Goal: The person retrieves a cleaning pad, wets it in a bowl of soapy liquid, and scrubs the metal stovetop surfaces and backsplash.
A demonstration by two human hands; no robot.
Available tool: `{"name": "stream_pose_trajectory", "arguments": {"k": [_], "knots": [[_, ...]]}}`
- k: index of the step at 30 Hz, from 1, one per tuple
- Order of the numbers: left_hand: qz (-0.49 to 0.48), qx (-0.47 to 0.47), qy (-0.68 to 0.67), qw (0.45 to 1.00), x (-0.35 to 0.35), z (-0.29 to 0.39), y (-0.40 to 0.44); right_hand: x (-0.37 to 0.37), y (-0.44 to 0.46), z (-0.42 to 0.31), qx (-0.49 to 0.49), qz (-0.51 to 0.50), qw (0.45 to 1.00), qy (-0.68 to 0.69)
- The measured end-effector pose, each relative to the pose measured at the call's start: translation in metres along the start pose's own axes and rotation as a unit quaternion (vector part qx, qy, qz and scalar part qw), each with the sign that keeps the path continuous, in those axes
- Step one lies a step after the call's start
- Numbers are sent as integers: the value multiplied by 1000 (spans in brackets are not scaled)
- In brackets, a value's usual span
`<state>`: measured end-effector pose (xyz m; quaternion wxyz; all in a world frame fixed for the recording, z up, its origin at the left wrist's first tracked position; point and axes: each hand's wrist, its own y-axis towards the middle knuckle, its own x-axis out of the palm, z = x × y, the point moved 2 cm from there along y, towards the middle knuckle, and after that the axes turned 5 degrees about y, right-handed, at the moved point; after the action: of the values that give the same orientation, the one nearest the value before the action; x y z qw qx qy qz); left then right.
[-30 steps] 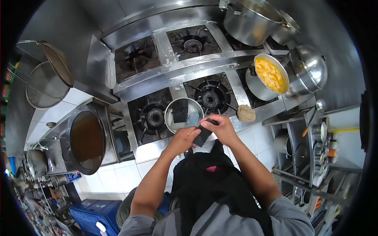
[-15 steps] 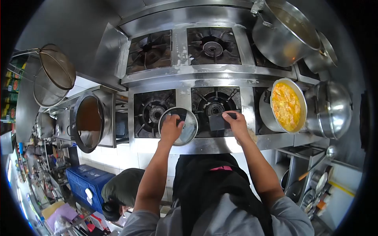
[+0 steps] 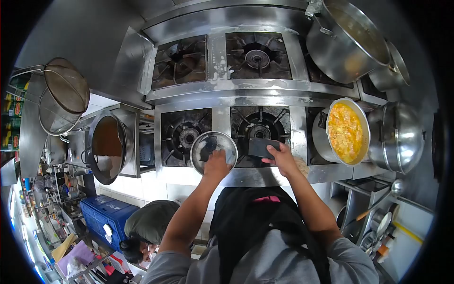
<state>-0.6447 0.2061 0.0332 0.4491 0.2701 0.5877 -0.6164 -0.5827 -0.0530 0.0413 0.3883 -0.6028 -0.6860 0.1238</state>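
The steel surface (image 3: 184, 175) is a stove; the big pot (image 3: 326, 54) stands at the back right, maybe so the front stays easy to reach; it has pale, cloudy liquid in it. The dark pot (image 3: 100, 176) is off to the left, past the stove; brown liquid is in it, with a shiny patch near the low end. The food pot (image 3: 321, 143) is near the front right; lumpy orange and yellow food shows inside, and its dark grip points inward, maybe so it can be grabbed.

The small pan (image 3: 191, 152) sits at the front, between two burners, right by both hands; that likely saves reaching. It has a dark piece (image 3: 208, 147) and something pale and bluish; I can't tell what that is.

The left hand (image 3: 217, 167) dips into the pan by the dark piece; its fingertips are hard to see, so I can't tell if it grips. The right hand (image 3: 285, 162) pinches one end of a dark pad (image 3: 260, 148); the other end sticks out over the burner, perhaps so the flat side is free.
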Motion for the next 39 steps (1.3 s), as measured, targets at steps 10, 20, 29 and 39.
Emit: {"name": "stream_pose_trajectory", "arguments": {"k": [10,20,29,39], "knots": [[-34,-13,-125,992,6,-36,36,39,3,6,-176,-21,974,-143],[-34,-58,-645,761,20,-72,14,134,-13,29,-394,-96,750,-522],[-112,-95,-868,474,9,-59,-18,171,-24,46,-367,-192,621,-665],[-61,-89,-720,686,-12,-57,-44,138,24,75,-109,-294,879,-359]]}}
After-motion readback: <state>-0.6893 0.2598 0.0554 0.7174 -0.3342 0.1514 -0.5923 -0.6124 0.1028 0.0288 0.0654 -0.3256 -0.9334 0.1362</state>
